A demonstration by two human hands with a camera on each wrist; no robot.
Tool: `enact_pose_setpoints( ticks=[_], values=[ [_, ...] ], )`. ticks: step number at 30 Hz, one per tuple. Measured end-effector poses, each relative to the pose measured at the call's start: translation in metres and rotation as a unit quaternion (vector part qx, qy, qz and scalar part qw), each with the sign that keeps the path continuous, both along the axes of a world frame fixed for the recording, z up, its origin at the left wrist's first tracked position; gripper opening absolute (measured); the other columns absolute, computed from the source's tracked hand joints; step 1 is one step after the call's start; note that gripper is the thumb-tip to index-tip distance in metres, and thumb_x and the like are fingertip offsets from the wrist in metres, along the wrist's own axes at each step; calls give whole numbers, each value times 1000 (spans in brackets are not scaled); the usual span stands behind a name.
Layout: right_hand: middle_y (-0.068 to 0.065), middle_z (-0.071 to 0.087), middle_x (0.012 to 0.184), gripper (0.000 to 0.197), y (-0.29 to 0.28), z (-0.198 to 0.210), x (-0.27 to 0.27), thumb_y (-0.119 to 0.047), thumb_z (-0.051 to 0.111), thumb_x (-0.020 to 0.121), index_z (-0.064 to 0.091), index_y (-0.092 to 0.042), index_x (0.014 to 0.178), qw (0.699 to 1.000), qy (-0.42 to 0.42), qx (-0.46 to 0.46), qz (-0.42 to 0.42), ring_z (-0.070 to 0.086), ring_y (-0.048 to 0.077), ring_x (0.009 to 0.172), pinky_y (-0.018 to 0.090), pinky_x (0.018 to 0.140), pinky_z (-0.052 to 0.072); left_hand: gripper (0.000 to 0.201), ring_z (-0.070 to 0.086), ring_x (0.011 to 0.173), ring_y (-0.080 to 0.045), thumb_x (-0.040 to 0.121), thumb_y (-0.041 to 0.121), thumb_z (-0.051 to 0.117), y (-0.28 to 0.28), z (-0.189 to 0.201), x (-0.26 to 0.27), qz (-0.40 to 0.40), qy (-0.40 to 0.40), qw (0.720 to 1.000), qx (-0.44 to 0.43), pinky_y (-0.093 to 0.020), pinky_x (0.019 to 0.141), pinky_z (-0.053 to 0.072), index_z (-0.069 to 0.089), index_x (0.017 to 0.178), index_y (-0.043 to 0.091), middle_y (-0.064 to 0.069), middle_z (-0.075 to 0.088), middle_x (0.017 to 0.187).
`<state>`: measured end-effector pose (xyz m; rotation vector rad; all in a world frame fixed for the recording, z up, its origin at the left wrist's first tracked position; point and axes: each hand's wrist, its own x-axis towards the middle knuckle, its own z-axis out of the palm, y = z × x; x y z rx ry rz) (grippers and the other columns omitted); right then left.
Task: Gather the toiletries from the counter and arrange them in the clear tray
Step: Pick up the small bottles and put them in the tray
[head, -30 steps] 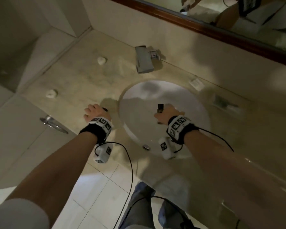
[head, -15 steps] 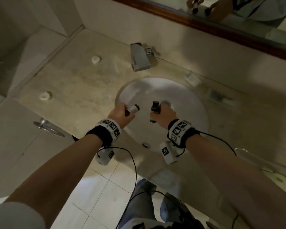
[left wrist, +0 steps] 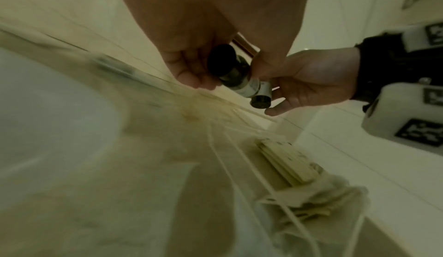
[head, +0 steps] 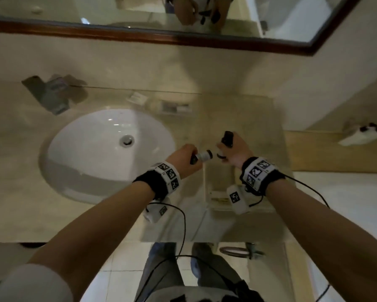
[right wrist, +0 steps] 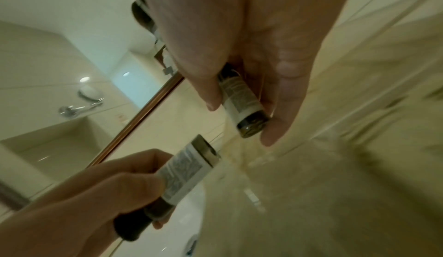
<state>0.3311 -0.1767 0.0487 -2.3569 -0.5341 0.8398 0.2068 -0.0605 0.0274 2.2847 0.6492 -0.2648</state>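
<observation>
Left hand curled round a small bottle, long axis pointing right; right hand grips a second bottle, near upright; clear tray directly beneath both hands, right hand nearer its middle; drop straight down.
</observation>
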Motion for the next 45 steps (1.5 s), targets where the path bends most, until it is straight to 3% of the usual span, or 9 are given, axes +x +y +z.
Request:
enact_pose_setpoints(
  ticks=[3, 8, 11, 15, 20, 24, 29, 38, 45],
  values=[
    [7, 53, 91, 37, -52, -5, 20, -26, 50, 94, 40, -8, 124, 1000, -11, -1, -1, 59, 29, 82, 42, 72, 55, 20, 47, 72, -22, 87, 34, 53, -42, -11, 32, -87, 37, 994, 61, -25, 58, 34, 48, 91, 15, -6, 53, 88],
    [6, 49, 94, 28, -80, -18, 23, -20, 53, 91, 48, -3, 114, 995, -50, -18, 88, 49, 24, 83, 29, 70, 34, 31, 50, 102, -26, 87, 40, 47, -71, -35, 37, -202, 93, 960, 172, -34, 91, 36, 54, 105, 16, -5, 60, 109],
    [7, 54, 98, 26, -72, -28, 14, -20, 57, 89, 52, -5, 109, 990, -43, -29, 133, 54, 27, 91, 31, 74, 39, 30, 49, 108, -24, 84, 42, 51, -75, -40, 30, -233, 107, 942, 215, -34, 96, 31, 58, 104, 21, -1, 63, 111],
    [10, 61, 106, 25, -56, -35, -2, -24, 53, 90, 56, -10, 111, 970, -38, -95, 221, 57, 28, 93, 35, 78, 45, 28, 46, 116, -22, 85, 41, 52, -75, -39, 23, -229, 96, 947, 203, -34, 99, 29, 64, 106, 27, 5, 62, 117],
    [11, 59, 108, 21, -49, -43, -11, -21, 47, 92, 55, -11, 109, 948, -49, -130, 288, 54, 29, 90, 32, 72, 40, 24, 48, 117, -22, 84, 36, 54, -67, -37, 4, -160, 47, 965, 202, -33, 97, 31, 67, 102, 25, 3, 62, 113],
    [12, 60, 111, 24, -48, -48, -13, -19, 47, 90, 60, -11, 109, 930, -69, -133, 337, 56, 29, 98, 34, 79, 46, 27, 62, 86, -31, 78, 31, 48, -61, -34, -10, -87, -33, 980, 175, -37, 76, 50, 68, 78, 13, -7, 68, 84],
    [15, 63, 111, 30, -44, -42, -12, -20, 42, 94, 64, -9, 110, 917, -75, -141, 365, 59, 30, 100, 36, 87, 50, 15, 58, 93, -32, 83, 16, 58, -59, -29, -7, -76, -51, 984, 150, -37, 83, 47, 66, 88, 4, -15, 66, 94],
    [9, 66, 104, 26, -11, -21, -5, -23, 44, 95, 64, -10, 105, 965, -64, -54, 251, 61, 25, 92, 35, 83, 52, 25, 60, 97, -25, 92, 23, 47, -34, -12, -22, 27, -1, 995, 99, -31, 84, 46, 56, 112, 10, -8, 63, 108],
    [15, 63, 109, 25, 58, 0, -30, -17, 45, 94, 60, -4, 109, 968, -46, 8, 245, 58, 30, 102, 33, 85, 45, 28, 64, 93, -30, 93, 22, 47, 25, 8, -56, 151, 25, 986, 65, -33, 81, 47, 51, 118, 10, -12, 69, 99]
  ],
)
